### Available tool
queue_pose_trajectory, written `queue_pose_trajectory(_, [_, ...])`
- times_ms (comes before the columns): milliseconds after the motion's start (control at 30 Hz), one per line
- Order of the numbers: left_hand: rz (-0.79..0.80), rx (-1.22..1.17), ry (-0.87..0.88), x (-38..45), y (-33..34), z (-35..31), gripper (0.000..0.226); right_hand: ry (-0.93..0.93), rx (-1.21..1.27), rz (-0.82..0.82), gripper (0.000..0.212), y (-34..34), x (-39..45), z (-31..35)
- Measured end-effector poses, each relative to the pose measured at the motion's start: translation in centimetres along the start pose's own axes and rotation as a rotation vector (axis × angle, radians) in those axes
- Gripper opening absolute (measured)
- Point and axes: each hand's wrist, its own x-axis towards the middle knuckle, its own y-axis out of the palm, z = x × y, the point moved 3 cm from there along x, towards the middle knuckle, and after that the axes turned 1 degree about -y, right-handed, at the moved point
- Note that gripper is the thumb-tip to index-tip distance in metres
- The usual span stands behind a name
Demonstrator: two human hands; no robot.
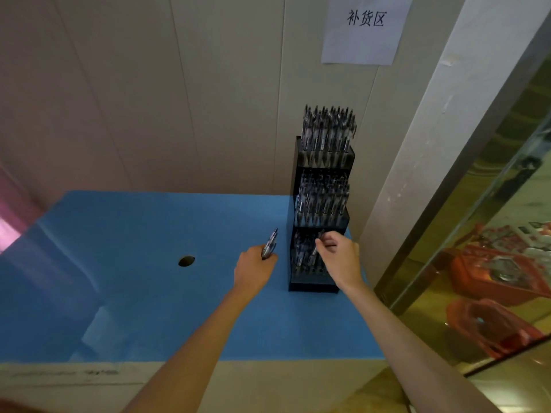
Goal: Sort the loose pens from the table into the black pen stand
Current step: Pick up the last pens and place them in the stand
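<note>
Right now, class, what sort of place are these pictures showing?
Probably a shop restocking corner: a white paper sign reading 补货区, a tiered black pen stand packed with pens, and a blue-covered table.

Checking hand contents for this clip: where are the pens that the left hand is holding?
In the head view, the pens stick up from the left hand over the blue table, just left of the black pen stand's lowest tier.

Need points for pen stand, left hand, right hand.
pen stand (313, 286), head view, on its black front base.
left hand (253, 271), head view, on the back of the hand, which grips pens.
right hand (343, 257), head view, on the back of the hand.
</note>
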Motion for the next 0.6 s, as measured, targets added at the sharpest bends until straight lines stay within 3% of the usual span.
queue_pose_trajectory(600, [0.046, -0.002, 0.023, -0.5, 0.2, 0.8, 0.040, 0.041, -0.198, 0.145, 0.022, 2.4, -0.3, -0.6])
